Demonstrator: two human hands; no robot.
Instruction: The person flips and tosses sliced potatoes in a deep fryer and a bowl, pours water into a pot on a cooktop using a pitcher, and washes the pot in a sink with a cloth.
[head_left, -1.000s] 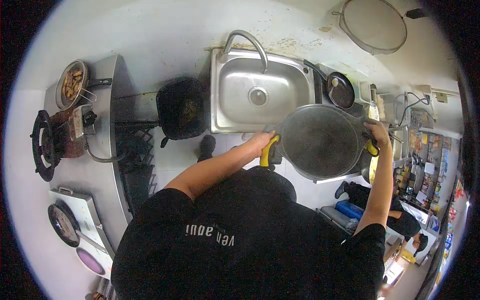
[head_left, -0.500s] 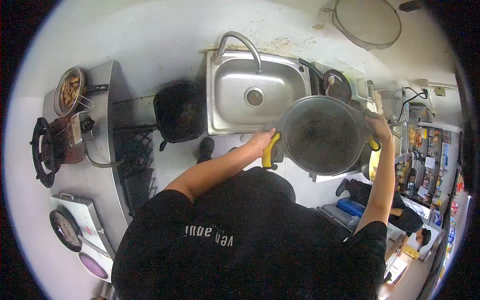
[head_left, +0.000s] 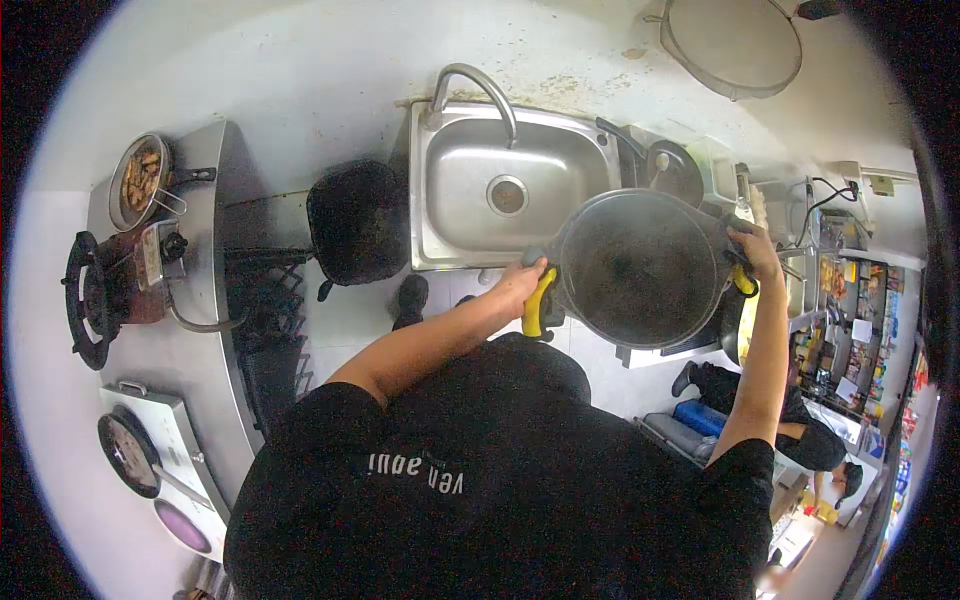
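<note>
A large, wide cooking pot (head_left: 642, 268) with a dark interior is held up between my two hands, over the right front edge of the steel sink (head_left: 432, 255). On its left side my left hand (head_left: 522, 282) is closed around a handle, with a curved yellow piece (head_left: 535, 305) hanging beneath. My right hand (head_left: 757, 248) grips the opposite side handle, where another yellow piece (head_left: 743, 280) shows. The fingers are partly hidden at both handles. Behind the sink rises a curved faucet (head_left: 487, 83).
A pan lid (head_left: 675, 172) stands right of the sink. To the left are a black chair-like object (head_left: 360, 222), a burner (head_left: 88, 300), a pan of food (head_left: 140, 185) and another pan (head_left: 130, 452). A large sieve (head_left: 735, 45) hangs above. Another person (head_left: 815, 445) is at the lower right.
The pot stays in both hands with barely any shift. At the far right, the other person's head and arms have moved slightly.
</note>
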